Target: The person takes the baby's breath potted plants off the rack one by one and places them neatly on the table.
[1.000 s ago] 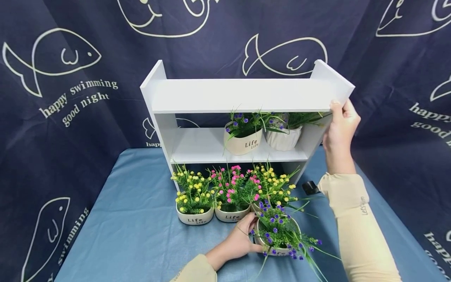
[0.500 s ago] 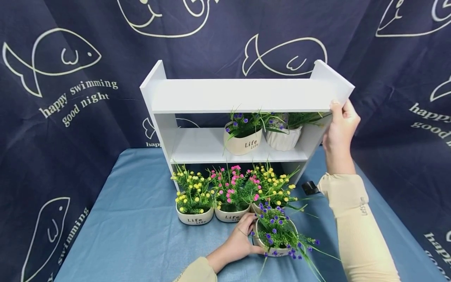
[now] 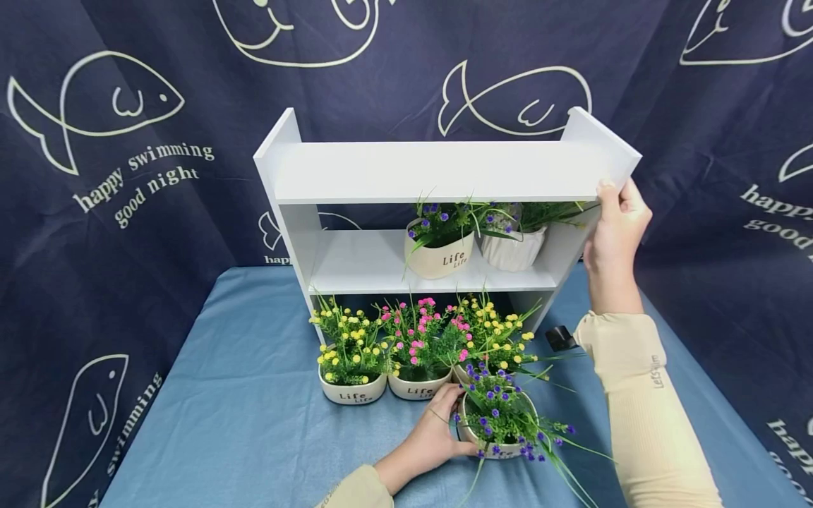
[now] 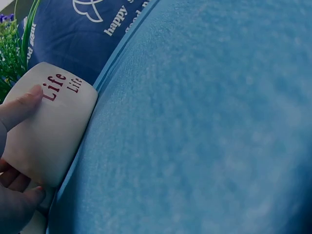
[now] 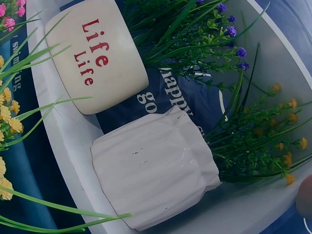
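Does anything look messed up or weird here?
Nothing spilled. The white pleated pot on the shelf has small dark marks on its plain side; chips or dirt, I can't tell. The purple-flowered pot in the left hand stands out of line, in front of the row of pots.

- Nine o'clock: cream pot [image 4: 58,126], "Life" printed twice in red.
- Eight o'clock: left hand [image 4: 17,204] grips it, thumb against its lettered face.
- Ten o'clock: green leaves [image 4: 9,53], purple flowers [image 4: 7,18].
- Eleven o'clock: navy backdrop [image 4: 63,41], white lettering.
- One through six: blue cloth [image 4: 195,122].
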Available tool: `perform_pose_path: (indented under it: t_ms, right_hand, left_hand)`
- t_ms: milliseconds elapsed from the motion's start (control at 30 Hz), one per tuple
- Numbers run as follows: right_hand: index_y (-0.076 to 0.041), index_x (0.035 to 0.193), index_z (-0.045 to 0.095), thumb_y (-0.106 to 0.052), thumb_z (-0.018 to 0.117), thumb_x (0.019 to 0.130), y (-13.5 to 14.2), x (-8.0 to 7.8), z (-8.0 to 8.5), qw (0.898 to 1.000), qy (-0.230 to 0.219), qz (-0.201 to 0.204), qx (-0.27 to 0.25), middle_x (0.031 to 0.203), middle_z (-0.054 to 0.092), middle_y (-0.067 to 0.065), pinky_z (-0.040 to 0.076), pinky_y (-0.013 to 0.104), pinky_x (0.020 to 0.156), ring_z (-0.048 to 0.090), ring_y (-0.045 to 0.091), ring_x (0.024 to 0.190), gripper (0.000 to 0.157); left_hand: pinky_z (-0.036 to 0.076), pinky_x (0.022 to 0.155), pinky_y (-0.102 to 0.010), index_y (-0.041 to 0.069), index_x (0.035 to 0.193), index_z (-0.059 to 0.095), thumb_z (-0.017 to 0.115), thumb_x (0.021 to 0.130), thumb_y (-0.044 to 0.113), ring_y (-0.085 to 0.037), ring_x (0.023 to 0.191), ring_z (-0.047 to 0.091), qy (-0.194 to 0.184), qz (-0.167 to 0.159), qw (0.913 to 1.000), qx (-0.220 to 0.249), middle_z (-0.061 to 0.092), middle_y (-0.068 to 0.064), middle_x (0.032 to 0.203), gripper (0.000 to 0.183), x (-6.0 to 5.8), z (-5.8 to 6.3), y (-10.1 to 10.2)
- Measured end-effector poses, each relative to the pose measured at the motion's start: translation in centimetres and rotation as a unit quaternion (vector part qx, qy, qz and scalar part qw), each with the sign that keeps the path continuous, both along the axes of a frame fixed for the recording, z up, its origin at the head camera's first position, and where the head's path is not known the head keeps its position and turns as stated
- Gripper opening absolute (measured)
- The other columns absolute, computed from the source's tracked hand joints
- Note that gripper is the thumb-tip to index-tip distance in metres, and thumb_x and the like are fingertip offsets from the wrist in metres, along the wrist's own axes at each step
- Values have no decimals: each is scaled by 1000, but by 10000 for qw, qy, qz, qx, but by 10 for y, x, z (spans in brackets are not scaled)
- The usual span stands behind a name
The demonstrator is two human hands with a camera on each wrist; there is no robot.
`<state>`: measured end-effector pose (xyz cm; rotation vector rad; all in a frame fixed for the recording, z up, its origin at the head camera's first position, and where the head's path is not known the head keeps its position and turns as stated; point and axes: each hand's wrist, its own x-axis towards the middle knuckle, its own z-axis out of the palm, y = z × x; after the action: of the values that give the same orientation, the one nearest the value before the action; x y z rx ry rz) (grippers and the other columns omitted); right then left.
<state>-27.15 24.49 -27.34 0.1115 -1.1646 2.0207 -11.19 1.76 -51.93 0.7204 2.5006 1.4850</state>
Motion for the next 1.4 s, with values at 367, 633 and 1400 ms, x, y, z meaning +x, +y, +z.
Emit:
perform_pose_path:
  t_ms: [367, 633, 1400]
  right_hand:
    - [4, 95, 71, 11, 49, 86, 0, 0, 0, 9999, 93, 16, -83, 83, 68, 8, 46, 24, 70, 58, 15, 75, 25]
    - [4, 93, 71, 11, 48, 86, 0, 0, 0, 9998, 143, 34, -101, 82, 67, 8, 45, 23, 68, 57, 15, 74, 26]
    - [3, 95, 71, 11, 48, 86, -1, -1, 1, 9999, 54, 75, -105, 82, 67, 8, 46, 23, 69, 57, 15, 74, 26]
  left_hand:
    - [48, 102, -27, 7, 139, 45, 87, 70, 27, -21, 121, 53, 263, -45, 9994, -199, 46, -7, 138, 83, 1, 0, -1]
    - [49, 99, -27, 9, 137, 46, 87, 70, 32, -16, 117, 54, 524, -119, 9978, -376, 47, -5, 134, 81, 2, 1, -2]
    - [42, 110, -32, 10, 144, 44, 84, 73, 33, -21, 134, 48, -593, -181, 9971, 450, 51, -6, 145, 85, 7, 18, -30]
